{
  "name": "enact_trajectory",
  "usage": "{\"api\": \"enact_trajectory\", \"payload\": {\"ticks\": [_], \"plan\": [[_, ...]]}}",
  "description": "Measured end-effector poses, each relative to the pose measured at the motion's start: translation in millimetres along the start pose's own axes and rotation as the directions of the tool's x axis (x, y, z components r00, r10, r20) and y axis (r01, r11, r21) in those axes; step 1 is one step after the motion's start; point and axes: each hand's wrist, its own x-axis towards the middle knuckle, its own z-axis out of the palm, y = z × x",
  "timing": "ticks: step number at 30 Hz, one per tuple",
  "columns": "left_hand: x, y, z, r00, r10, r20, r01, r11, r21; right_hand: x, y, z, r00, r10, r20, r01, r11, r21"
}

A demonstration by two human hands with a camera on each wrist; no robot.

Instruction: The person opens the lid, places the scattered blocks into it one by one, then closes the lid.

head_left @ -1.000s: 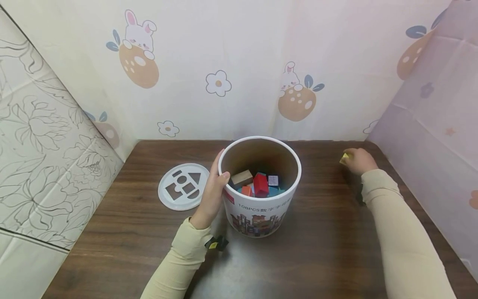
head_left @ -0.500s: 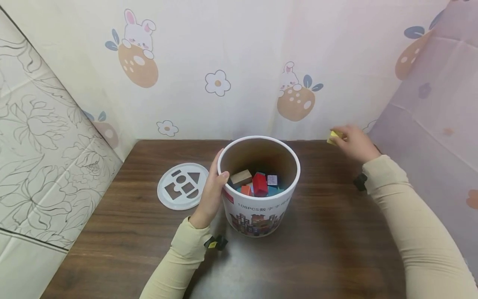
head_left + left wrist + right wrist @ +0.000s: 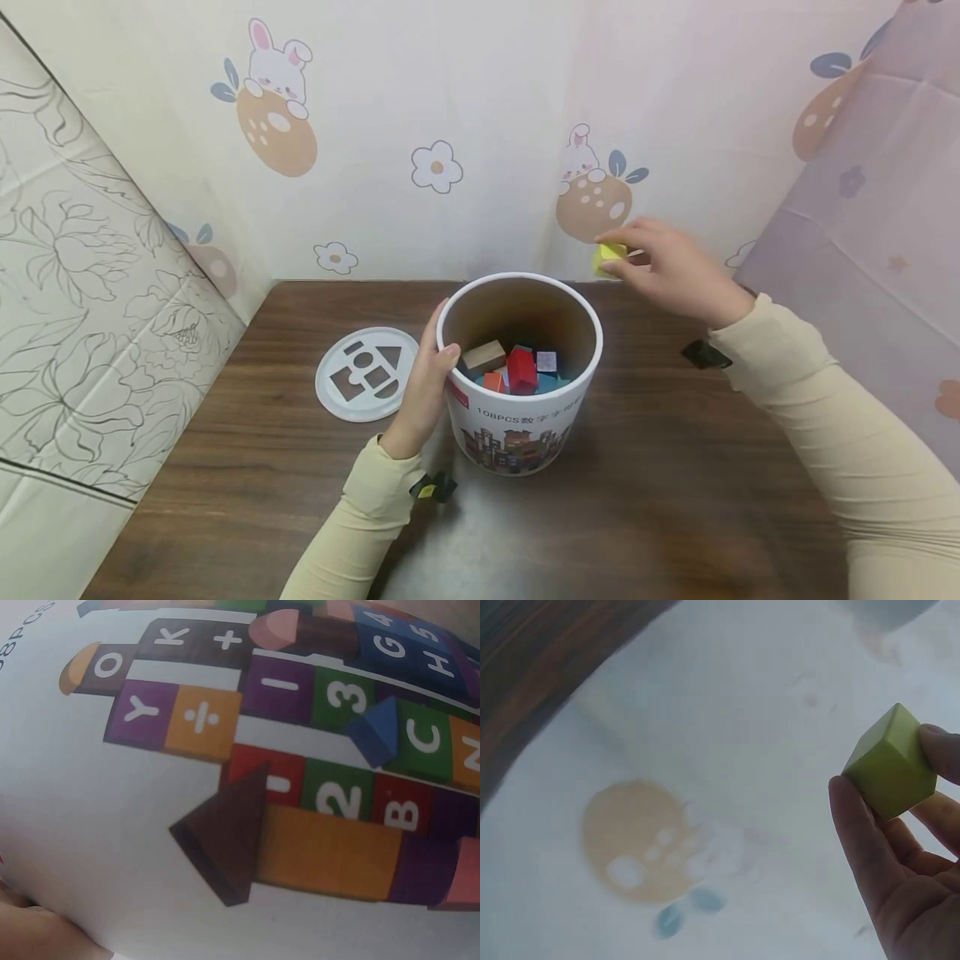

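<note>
A white bucket (image 3: 517, 433) printed with a block city stands upright on the table. Inside it lie several blocks, among them a red block (image 3: 522, 372), a plain wooden block (image 3: 485, 357) and an orange block (image 3: 494, 382). My left hand (image 3: 424, 387) grips the bucket's left rim, thumb over the edge. In the left wrist view the printed side (image 3: 322, 847) fills the picture, with a bit of the hand at lower left. Up to the right of the rim, my right hand (image 3: 675, 268) pinches a yellow cube (image 3: 611, 258) between thumb and fingertips; the right wrist view shows the cube (image 3: 892, 761) close up.
A round white lid (image 3: 367, 374) with shaped cut-outs lies left of the bucket on the dark wooden table (image 3: 660, 467). Behind the table hangs a patterned curtain (image 3: 495, 100), with further patterned coverings on both sides.
My right hand has lifted the yellow cube off the table's back right and carried it left, towards the bucket. My left hand and the bucket have stayed put.
</note>
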Motion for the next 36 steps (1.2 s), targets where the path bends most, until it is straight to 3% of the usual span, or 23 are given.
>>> {"api": "enact_trajectory", "payload": {"ticks": [7, 13, 18, 25, 36], "plan": [[0.1, 0.3, -0.3, 1.000, 0.002, -0.003, -0.002, 1.000, 0.013, 4.2, -40.7, 9.4, 0.985, -0.173, 0.018, 0.173, 0.985, -0.004], [0.6, 1.0, -0.2, 1.000, 0.020, 0.009, -0.020, 0.999, -0.028, 8.5, -59.7, 23.7, 0.964, -0.238, 0.116, 0.233, 0.971, 0.052], [0.5, 1.3, 0.1, 1.000, 0.019, 0.013, -0.018, 0.999, -0.032, 8.7, -64.9, 35.8, 0.952, -0.254, 0.174, 0.242, 0.967, 0.083], [-0.3, 1.7, 0.4, 1.000, 0.014, 0.009, -0.014, 1.000, -0.018, 6.3, -66.9, 43.7, 0.948, -0.251, 0.197, 0.233, 0.966, 0.110], [0.0, 0.6, 0.2, 1.000, 0.024, 0.006, -0.024, 0.999, -0.038, -5.2, -60.7, 37.2, 0.975, -0.174, 0.136, 0.156, 0.979, 0.131]]}}
